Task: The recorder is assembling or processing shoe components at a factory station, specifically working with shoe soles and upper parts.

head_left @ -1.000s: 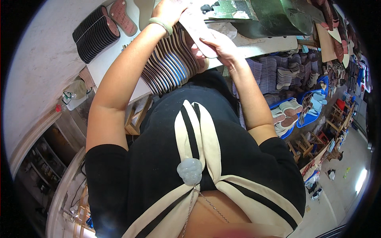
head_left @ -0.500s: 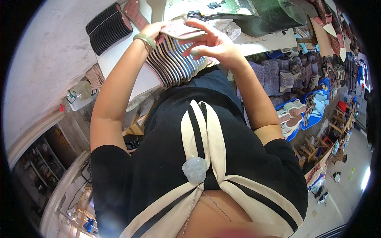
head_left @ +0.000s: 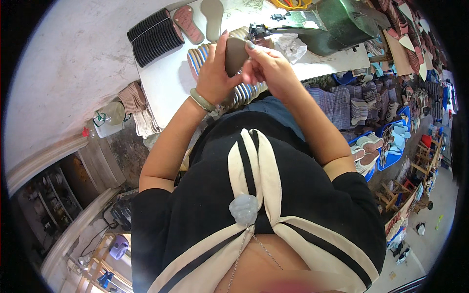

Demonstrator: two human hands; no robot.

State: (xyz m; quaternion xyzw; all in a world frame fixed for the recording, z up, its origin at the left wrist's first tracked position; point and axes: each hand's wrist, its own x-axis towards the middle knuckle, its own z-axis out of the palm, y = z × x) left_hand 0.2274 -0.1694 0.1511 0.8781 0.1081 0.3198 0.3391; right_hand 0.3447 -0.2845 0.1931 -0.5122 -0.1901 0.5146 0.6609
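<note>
A grey-brown insole is held up above the white table. My left hand grips it along the left side, fingers behind and thumb toward its lower end. At its right edge my right hand pinches with the thumb; the other fingers are curled and slightly blurred. Below and behind both hands runs a long row of insoles with striped edges, partly hidden by my left hand. A pink insole and a plain grey-brown one lie flat at the far side of the table.
A tied bundle of black-edged insoles sits at the table's far left. The green machine stands far right, crumpled clear plastic beside it. A yellow basket is behind. Blue bins and stacked insoles occupy the right.
The insole has turned from nearly flat to upright, its grey-brown face showing. My left hand has shifted right and lower, and my right hand has closed at the insole's edge. The view has shifted slightly.
</note>
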